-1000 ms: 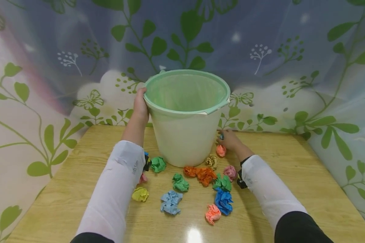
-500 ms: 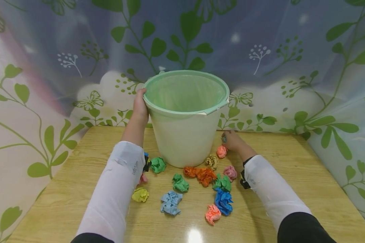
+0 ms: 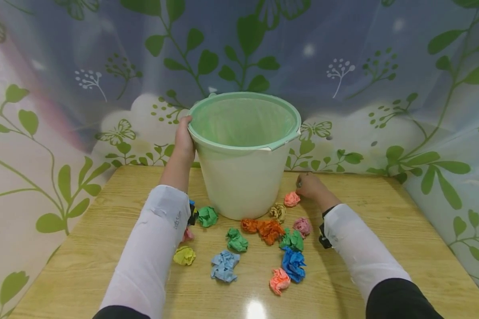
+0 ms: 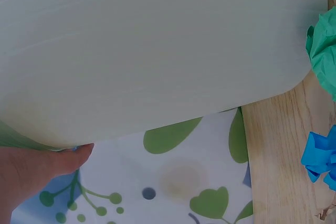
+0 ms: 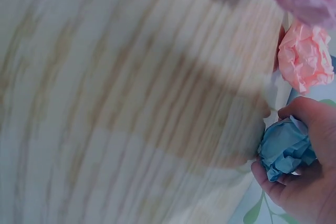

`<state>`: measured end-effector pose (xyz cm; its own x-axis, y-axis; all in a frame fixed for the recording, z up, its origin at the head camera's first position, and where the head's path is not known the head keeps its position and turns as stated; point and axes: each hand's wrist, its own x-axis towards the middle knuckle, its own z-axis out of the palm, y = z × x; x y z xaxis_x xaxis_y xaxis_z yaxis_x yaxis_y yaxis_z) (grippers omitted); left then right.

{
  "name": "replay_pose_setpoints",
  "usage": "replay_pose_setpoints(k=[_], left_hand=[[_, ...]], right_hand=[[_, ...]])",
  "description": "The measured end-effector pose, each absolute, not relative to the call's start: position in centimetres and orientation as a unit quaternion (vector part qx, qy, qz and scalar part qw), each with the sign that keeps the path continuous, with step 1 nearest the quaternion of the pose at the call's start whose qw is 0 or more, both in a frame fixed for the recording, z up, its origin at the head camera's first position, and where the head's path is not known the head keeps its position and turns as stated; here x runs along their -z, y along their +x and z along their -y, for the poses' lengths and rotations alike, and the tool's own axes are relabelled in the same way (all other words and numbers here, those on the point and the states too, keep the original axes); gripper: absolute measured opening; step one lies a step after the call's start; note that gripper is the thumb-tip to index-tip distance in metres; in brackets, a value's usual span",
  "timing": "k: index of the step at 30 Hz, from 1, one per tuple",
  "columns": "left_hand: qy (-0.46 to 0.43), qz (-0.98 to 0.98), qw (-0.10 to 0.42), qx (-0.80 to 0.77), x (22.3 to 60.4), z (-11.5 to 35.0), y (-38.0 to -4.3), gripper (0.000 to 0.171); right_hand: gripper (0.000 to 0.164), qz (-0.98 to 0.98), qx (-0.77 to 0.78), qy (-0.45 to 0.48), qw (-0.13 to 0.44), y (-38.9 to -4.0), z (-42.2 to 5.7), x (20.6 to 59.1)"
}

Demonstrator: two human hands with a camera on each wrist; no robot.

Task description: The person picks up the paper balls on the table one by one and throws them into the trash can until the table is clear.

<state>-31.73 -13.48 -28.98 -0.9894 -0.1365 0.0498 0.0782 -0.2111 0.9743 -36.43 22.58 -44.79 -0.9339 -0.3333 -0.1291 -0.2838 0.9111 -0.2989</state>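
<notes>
A pale bucket (image 3: 243, 181) with a green rim stands upright towards the back of the table. My left hand (image 3: 184, 141) grips its rim at the left side, the thumb showing along the edge in the left wrist view. To the right of the bucket, low over the table, is my right hand (image 3: 312, 186). Its thumb and fingers hold a crumpled blue paper ball (image 5: 286, 149), best seen in the right wrist view. Just left of that hand lies a salmon-pink paper ball (image 3: 292, 199).
Several more crumpled paper balls lie in front of the bucket, among them orange (image 3: 269, 231), green (image 3: 237, 239), light blue (image 3: 225, 266), dark blue (image 3: 293, 264) and yellow (image 3: 184, 255). A leaf-patterned curtain (image 3: 355, 128) hangs right behind the table (image 3: 383, 248).
My right hand has drawn away from the bucket to the right, carrying the blue paper ball. The salmon-pink ball beside it has shifted slightly right. My left hand stays on the rim.
</notes>
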Motion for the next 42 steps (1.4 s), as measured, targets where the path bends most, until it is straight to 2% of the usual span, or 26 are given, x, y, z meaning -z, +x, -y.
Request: replay_pose_setpoints(k=[5, 11, 17, 22, 29, 42], left_hand=[[0.011, 0.628, 0.072, 0.775, 29.0, 13.5, -31.7, 0.057], [0.019, 0.627, 0.074, 0.775, 29.0, 13.4, -31.5, 0.056], [0.022, 0.626, 0.075, 0.776, 29.0, 13.3, -31.7, 0.055], [0.022, 0.625, 0.073, 0.777, 28.7, 13.3, -31.7, 0.057], [0.026, 0.620, 0.072, 0.781, 28.9, 13.3, -31.6, 0.057], [0.033, 0.624, 0.070, 0.777, 28.8, 13.4, -31.6, 0.058]], right_hand=[[0.034, -0.971, 0.160, -0.154, 0.089, -36.3, -23.0, 44.5], [0.029, -0.971, 0.176, -0.149, 0.065, -36.3, -23.6, 43.9], [0.032, -0.971, 0.210, -0.111, 0.039, -36.3, -24.1, 42.7], [0.032, -0.972, 0.211, -0.104, 0.006, -36.4, -24.2, 40.6], [0.034, -0.968, 0.229, -0.099, 0.007, -36.3, -24.3, 36.9], [0.037, -0.962, 0.231, -0.124, -0.075, -36.0, -23.2, 30.4]])
